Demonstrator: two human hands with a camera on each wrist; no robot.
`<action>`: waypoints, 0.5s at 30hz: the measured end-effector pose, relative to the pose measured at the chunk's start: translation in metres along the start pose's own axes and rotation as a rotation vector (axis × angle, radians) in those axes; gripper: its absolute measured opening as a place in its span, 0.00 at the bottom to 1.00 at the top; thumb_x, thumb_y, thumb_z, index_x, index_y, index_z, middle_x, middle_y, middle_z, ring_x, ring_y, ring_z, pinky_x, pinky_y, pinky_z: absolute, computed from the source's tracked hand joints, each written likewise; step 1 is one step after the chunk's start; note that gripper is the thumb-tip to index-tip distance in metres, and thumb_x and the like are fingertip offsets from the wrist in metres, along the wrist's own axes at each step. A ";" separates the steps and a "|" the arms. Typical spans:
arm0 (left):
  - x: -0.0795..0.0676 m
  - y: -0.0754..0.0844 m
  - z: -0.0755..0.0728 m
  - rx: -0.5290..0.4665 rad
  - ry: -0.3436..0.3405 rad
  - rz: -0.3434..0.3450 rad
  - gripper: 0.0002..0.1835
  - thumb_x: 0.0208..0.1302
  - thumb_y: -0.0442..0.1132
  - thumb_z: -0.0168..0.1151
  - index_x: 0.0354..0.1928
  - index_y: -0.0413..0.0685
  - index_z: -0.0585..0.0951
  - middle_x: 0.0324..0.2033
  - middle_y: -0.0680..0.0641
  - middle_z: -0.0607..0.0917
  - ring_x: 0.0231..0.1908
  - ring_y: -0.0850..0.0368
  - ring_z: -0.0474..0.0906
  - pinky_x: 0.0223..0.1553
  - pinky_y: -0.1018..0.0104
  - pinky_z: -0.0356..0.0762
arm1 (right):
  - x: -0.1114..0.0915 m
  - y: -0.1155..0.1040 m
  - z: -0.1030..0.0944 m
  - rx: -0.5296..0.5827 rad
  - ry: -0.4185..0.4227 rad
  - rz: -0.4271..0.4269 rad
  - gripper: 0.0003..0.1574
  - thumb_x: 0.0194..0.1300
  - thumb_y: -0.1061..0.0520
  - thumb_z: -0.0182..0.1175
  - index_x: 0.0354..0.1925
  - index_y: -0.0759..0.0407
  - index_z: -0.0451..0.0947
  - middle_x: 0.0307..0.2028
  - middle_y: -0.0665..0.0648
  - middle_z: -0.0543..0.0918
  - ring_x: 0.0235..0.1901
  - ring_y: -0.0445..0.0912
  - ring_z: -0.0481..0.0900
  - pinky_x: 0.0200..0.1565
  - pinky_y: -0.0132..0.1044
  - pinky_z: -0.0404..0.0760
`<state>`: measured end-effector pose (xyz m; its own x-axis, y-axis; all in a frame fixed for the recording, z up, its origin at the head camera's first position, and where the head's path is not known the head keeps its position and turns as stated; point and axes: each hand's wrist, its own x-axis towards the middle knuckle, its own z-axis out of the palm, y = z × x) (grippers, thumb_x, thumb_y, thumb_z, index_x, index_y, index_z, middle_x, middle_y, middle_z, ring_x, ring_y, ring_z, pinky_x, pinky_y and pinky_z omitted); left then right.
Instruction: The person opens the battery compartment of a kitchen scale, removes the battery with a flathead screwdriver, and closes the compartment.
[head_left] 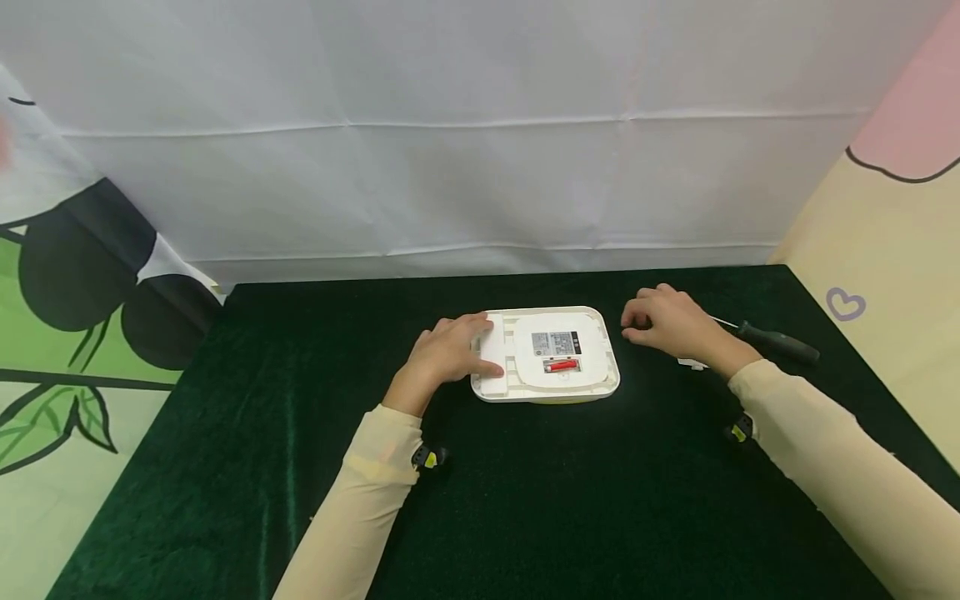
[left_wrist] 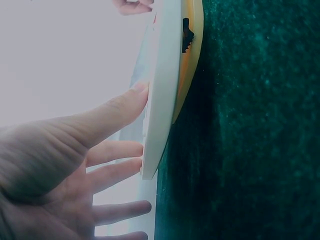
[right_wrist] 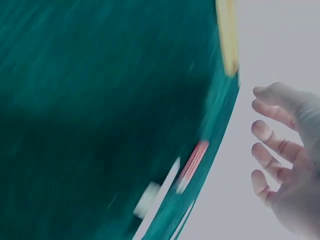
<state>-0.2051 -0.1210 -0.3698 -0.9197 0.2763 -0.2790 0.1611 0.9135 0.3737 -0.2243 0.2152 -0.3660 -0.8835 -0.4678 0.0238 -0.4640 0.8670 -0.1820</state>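
In the head view a white rounded-rectangular device (head_left: 609,367) lies on the green cloth with its underside up. A printed label (head_left: 556,343) is on it, and below that a red battery (head_left: 562,365) sits in an uncovered battery slot. My left hand (head_left: 447,350) rests on the device's left end, thumb and fingertips touching its surface; in the left wrist view several fingers are straight. Off the device's right side, my right hand (head_left: 667,321) hovers with loosely bent fingers. Nothing shows between the fingers of the right hand (right_wrist: 292,150) in its wrist view.
A dark-handled screwdriver (head_left: 776,342) lies beyond the right wrist. A small white piece (head_left: 692,364) is partly hidden under that wrist. The right wrist view shows a blurred red-and-white cylinder (right_wrist: 192,166) on the cloth. White fabric (head_left: 480,192) hangs behind the table.
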 end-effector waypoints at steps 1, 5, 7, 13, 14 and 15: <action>0.000 0.000 0.000 -0.002 0.002 0.001 0.43 0.56 0.61 0.69 0.72 0.59 0.65 0.75 0.54 0.58 0.71 0.45 0.56 0.69 0.40 0.54 | 0.003 -0.008 0.001 0.003 0.000 -0.026 0.06 0.62 0.54 0.66 0.38 0.52 0.84 0.33 0.54 0.79 0.36 0.50 0.70 0.37 0.43 0.66; 0.001 0.003 0.000 -0.008 0.005 0.008 0.44 0.56 0.61 0.69 0.72 0.59 0.65 0.75 0.54 0.59 0.71 0.46 0.56 0.69 0.40 0.53 | 0.014 -0.038 0.003 0.024 -0.001 -0.131 0.05 0.61 0.53 0.67 0.37 0.51 0.84 0.33 0.51 0.79 0.34 0.47 0.68 0.36 0.38 0.65; 0.002 0.004 0.000 -0.007 0.005 0.013 0.43 0.56 0.61 0.69 0.72 0.59 0.65 0.75 0.54 0.59 0.71 0.46 0.56 0.69 0.40 0.53 | 0.016 -0.050 0.005 0.035 -0.011 -0.173 0.04 0.60 0.53 0.68 0.35 0.50 0.84 0.32 0.50 0.79 0.33 0.46 0.67 0.36 0.37 0.64; 0.001 0.005 0.000 -0.017 0.000 0.009 0.42 0.56 0.60 0.69 0.72 0.59 0.66 0.75 0.55 0.58 0.72 0.45 0.55 0.69 0.40 0.52 | 0.020 -0.072 0.011 0.064 -0.063 -0.252 0.04 0.59 0.50 0.69 0.33 0.46 0.84 0.32 0.47 0.79 0.35 0.44 0.68 0.38 0.37 0.64; 0.001 0.005 0.000 -0.019 -0.001 0.009 0.42 0.56 0.59 0.69 0.72 0.58 0.66 0.75 0.54 0.58 0.72 0.45 0.55 0.69 0.40 0.52 | 0.021 -0.073 0.012 0.067 -0.072 -0.258 0.04 0.60 0.50 0.69 0.33 0.46 0.84 0.32 0.46 0.78 0.36 0.44 0.68 0.39 0.38 0.65; 0.001 0.005 0.000 -0.020 -0.001 0.010 0.42 0.57 0.59 0.69 0.72 0.58 0.66 0.75 0.54 0.58 0.72 0.45 0.55 0.69 0.39 0.52 | 0.021 -0.075 0.013 0.069 -0.082 -0.263 0.03 0.60 0.50 0.69 0.33 0.46 0.84 0.32 0.46 0.78 0.36 0.44 0.68 0.40 0.38 0.65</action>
<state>-0.2052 -0.1162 -0.3680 -0.9175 0.2860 -0.2763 0.1632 0.9043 0.3944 -0.2075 0.1382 -0.3642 -0.7239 -0.6899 -0.0001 -0.6685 0.7016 -0.2467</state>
